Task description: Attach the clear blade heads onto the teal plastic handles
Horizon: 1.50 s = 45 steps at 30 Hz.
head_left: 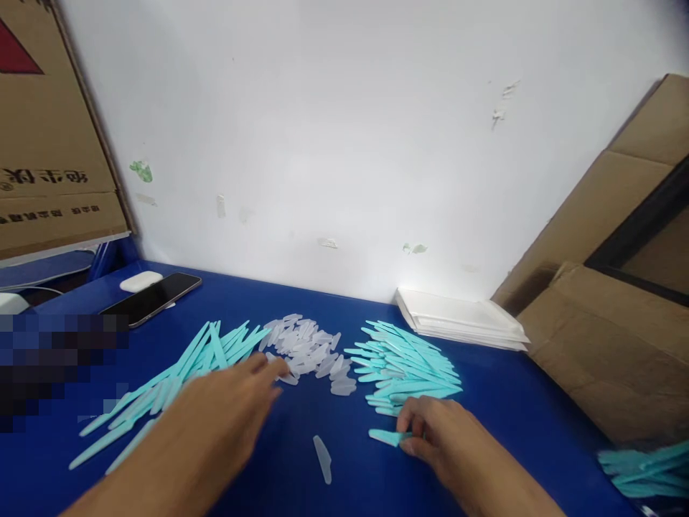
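My right hand (430,431) pinches a slim teal eyebrow razor (383,436) between thumb and fingers, just in front of the right pile of teal razors (409,362). The held razor's pointed end sticks out to the left; the rest is hidden by the fingers. My left hand (242,398) reaches over the near edge of a heap of translucent blade caps (304,345), fingertips slightly apart and touching or just above the nearest caps. Under and beside my left forearm spreads another pile of teal razors (186,366). A single translucent cap (323,459) lies between my hands.
On the blue table (291,438), a phone (156,298) and a white case (141,281) lie at the back left. A stack of white sheets (463,319) rests against the wall. Cardboard (586,345) borders the right side, with more teal razors (646,467) at the lower right.
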Available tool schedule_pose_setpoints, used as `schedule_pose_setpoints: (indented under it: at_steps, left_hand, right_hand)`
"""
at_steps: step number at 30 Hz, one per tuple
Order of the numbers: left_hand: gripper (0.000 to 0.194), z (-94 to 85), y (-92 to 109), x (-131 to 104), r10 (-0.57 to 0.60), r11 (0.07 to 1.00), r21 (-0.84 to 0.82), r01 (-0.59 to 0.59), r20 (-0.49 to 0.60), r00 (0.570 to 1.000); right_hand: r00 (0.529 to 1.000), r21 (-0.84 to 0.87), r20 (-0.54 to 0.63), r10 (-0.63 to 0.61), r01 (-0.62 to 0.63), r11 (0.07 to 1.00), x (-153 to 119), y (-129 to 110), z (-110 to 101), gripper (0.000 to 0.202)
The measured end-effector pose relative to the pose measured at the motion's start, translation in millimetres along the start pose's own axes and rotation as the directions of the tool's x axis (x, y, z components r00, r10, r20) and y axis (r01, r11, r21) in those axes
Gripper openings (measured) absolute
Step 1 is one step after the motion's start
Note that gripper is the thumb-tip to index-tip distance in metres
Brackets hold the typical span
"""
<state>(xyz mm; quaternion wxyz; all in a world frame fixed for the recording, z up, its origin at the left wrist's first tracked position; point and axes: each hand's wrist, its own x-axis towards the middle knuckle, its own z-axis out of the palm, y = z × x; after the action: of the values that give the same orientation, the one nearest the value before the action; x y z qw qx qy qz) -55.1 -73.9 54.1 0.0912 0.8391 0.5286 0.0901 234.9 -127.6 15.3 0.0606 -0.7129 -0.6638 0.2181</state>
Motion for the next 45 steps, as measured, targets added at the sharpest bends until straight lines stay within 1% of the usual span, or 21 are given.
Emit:
schedule_pose_setpoints:
  at_steps: [1, 2, 4, 6, 7, 9, 11, 13, 15, 17, 19, 22, 26, 29, 33, 38, 43, 45]
  left_hand:
    - [0.038, 7.0, 11, -1, 0.078, 0.997, 0.002, -0.079, 0.1, 0.992]
    - [0.042, 14.6, 21, -2, 0.138, 0.99, 0.004, -0.141, 0.163, 0.977]
    - [0.047, 29.9, 32, -5, 0.213, 0.974, 0.02, -0.225, 0.245, 0.946]
    - [0.042, 43.0, 35, -6, 0.257, 0.963, 0.004, -0.269, 0.282, 0.924]
    - [0.036, 48.1, 33, -6, 0.28, 0.958, -0.016, -0.287, 0.28, 0.918]
    - [0.026, 54.7, 28, -6, 0.311, 0.95, -0.044, -0.31, 0.232, 0.922]
    - [0.022, 56.3, 24, -5, 0.312, 0.949, -0.03, -0.313, 0.193, 0.93]
    - [0.025, 53.3, 23, -2, 0.281, 0.958, 0.011, -0.288, 0.179, 0.943]
    - [0.029, 47.8, 24, 2, 0.228, 0.97, 0.04, -0.238, 0.175, 0.958]
    - [0.034, 42.8, 23, 5, 0.19, 0.979, 0.041, -0.198, 0.149, 0.97]
    - [0.039, 40.0, 21, 6, 0.204, 0.978, 0.02, -0.207, 0.103, 0.974]
    - [0.047, 38.4, 18, 5, 0.264, 0.964, -0.01, -0.264, 0.043, 0.964]
    - [0.052, 34.4, 21, 2, 0.283, 0.959, -0.026, -0.282, 0.053, 0.958]
    - [0.05, 33.3, 24, 2, 0.301, 0.954, -0.009, -0.301, 0.045, 0.953]
    - [0.049, 37.2, 23, 4, 0.371, 0.928, -0.027, -0.371, -0.021, 0.928]
    - [0.044, 38.2, 21, 4, 0.357, 0.933, -0.012, -0.359, -0.081, 0.93]
    - [0.043, 41.2, 20, 0, 0.399, 0.914, -0.029, -0.405, -0.124, 0.909]
    - [0.04, 44.5, 21, 0, 0.424, 0.9, -0.038, -0.435, -0.162, 0.891]
  right_hand:
    - [1.0, 0.028, 0.018, 0.0, 0.0, 1.0, 1, -3, 3, 0.015]
    - [0.999, 0.044, 0.039, -0.004, 0.003, 0.999, 2, -7, 5, 0.014]
    - [0.997, 0.04, 0.063, -0.055, 0.052, 0.998, 2, -13, 7, 0.014]
    - [0.988, 0.027, 0.049, -0.145, 0.144, 0.989, 1, -19, 6, 0.015]
    - [0.982, 0.022, 0.032, -0.187, 0.186, 0.982, 0, -20, 5, 0.015]
    - [0.973, 0.01, 0.005, -0.233, 0.233, 0.973, -3, -22, 2, 0.015]
    - [0.969, -0.006, -0.011, -0.247, 0.247, 0.969, -6, -24, -2, 0.013]
    - [0.963, -0.017, -0.027, -0.27, 0.269, 0.963, -10, -25, -5, 0.012]
    - [0.948, -0.011, -0.07, -0.31, 0.31, 0.951, -13, -28, -9, 0.011]
    - [0.931, 0.003, -0.118, -0.345, 0.348, 0.937, -16, -31, -12, 0.012]
    - [0.922, 0.007, -0.146, -0.359, 0.363, 0.932, -17, -33, -15, 0.012]
    - [0.92, -0.006, -0.158, -0.359, 0.363, 0.932, -17, -36, -17, 0.012]
    - [0.914, -0.005, -0.165, -0.371, 0.376, 0.927, -16, -38, -18, 0.013]
    - [0.91, 0.001, -0.163, -0.38, 0.386, 0.923, -16, -39, -18, 0.013]
    - [0.905, 0.01, -0.159, -0.394, 0.401, 0.916, -16, -42, -20, 0.014]
    - [0.9, 0.001, -0.19, -0.393, 0.401, 0.916, -15, -36, -19, 0.013]
    - [0.901, -0.01, -0.187, -0.391, 0.397, 0.918, -13, -35, -18, 0.013]
    - [0.898, 0.001, -0.181, -0.401, 0.408, 0.913, -14, -38, -17, 0.014]
